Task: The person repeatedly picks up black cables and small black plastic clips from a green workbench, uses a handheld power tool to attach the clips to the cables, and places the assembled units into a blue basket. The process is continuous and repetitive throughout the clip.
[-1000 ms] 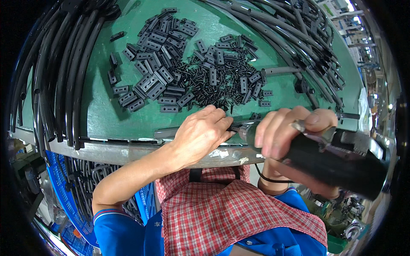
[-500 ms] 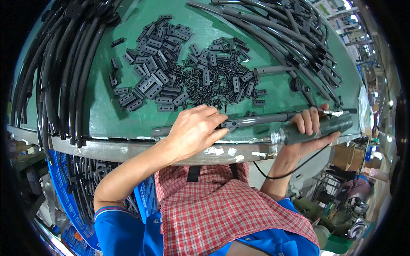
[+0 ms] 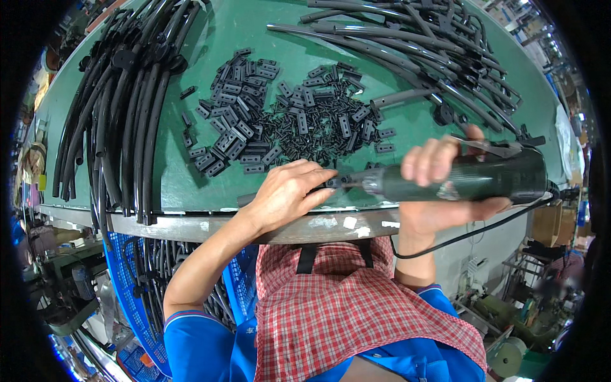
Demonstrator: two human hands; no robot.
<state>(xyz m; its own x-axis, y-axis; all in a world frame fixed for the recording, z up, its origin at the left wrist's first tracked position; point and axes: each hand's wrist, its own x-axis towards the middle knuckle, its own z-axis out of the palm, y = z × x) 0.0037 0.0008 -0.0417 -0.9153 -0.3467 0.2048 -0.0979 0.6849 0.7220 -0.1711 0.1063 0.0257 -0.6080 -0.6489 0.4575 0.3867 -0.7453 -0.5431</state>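
My left hand is closed on a black metal tube lying along the table's front edge, its fingertips by a small dark block on the tube. In my right hand is a dark green corded power screwdriver, held almost level. Its nose points left, with the tip at the block; blur hides whether a screw sits there. Just beyond my left hand lies a heap of small black screws. Slotted dark blocks are piled beside and among them.
Long curved black tubes are stacked at the left, and more tubes at the back right. The metal table edge runs before me. Below it at left stands a blue crate of tubes. A black cable hangs from the screwdriver.
My right hand has raised the screwdriver and brought it left, its tip now at the block. My left hand keeps its hold on the tube. The whole view has shifted slightly.
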